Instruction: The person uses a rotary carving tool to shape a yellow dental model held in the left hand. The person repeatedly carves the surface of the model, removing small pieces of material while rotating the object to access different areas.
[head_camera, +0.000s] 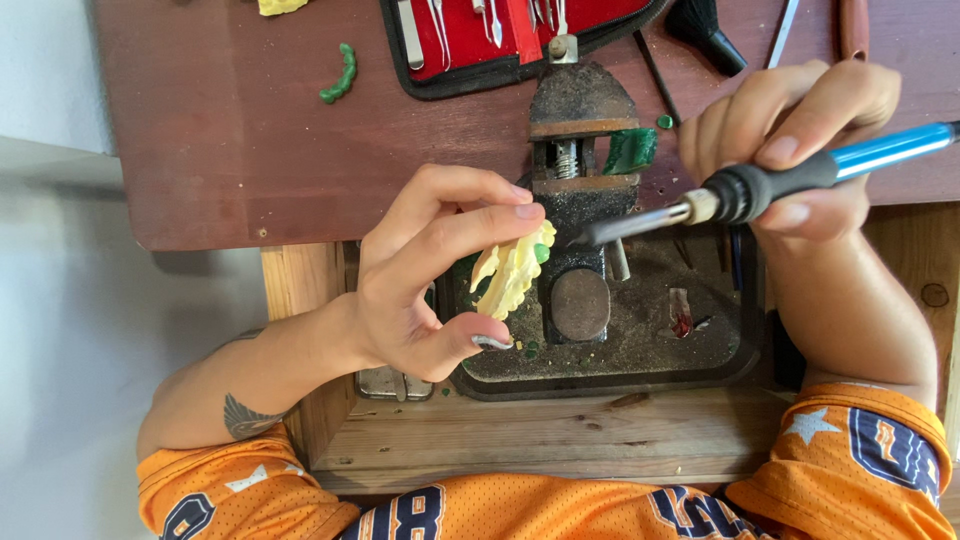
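- Reddish-brown tabletop (250, 170) fills the upper view, with a raw wooden bench (520, 435) below it and a dark, crumb-strewn tray (640, 350) between.
- Left hand (420, 280) pinches a pale yellow wax piece (510, 275) between fingertips and thumb, just beside a small rusty vise (580, 180).
- Right hand (790, 150) grips a blue-handled heated tool (790, 175); its metal tip points toward the yellow piece, possibly short of touching.
- Red tool case (500, 35) and green wax strip (340, 75) lie farther back.

The single head-worn camera looked steeply down, close over the workbench (250, 180); the wearer's forearms entered from the bottom edge.
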